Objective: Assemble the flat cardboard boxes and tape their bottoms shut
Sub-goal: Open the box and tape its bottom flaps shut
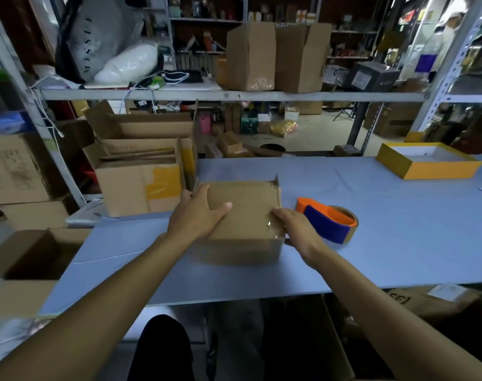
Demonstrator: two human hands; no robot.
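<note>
A small brown cardboard box point(248, 215) stands on the blue table point(385, 243) with its taped face up. Shiny clear tape shows near its right edge. My left hand point(196, 215) lies over the box's top left, fingers curled over the far left edge and thumb stretched across the top. My right hand point(297, 229) grips the box's right near corner, thumb on top beside the tape. An orange and blue tape dispenser point(328, 220) with a brown roll lies on the table just right of the box.
An open carton of flat cardboard boxes point(140, 171) stands at the table's left end. An open box point(28, 259) sits lower left. A yellow tray box point(427, 160) lies far right. A metal shelf point(234, 94) with two upright boxes crosses behind.
</note>
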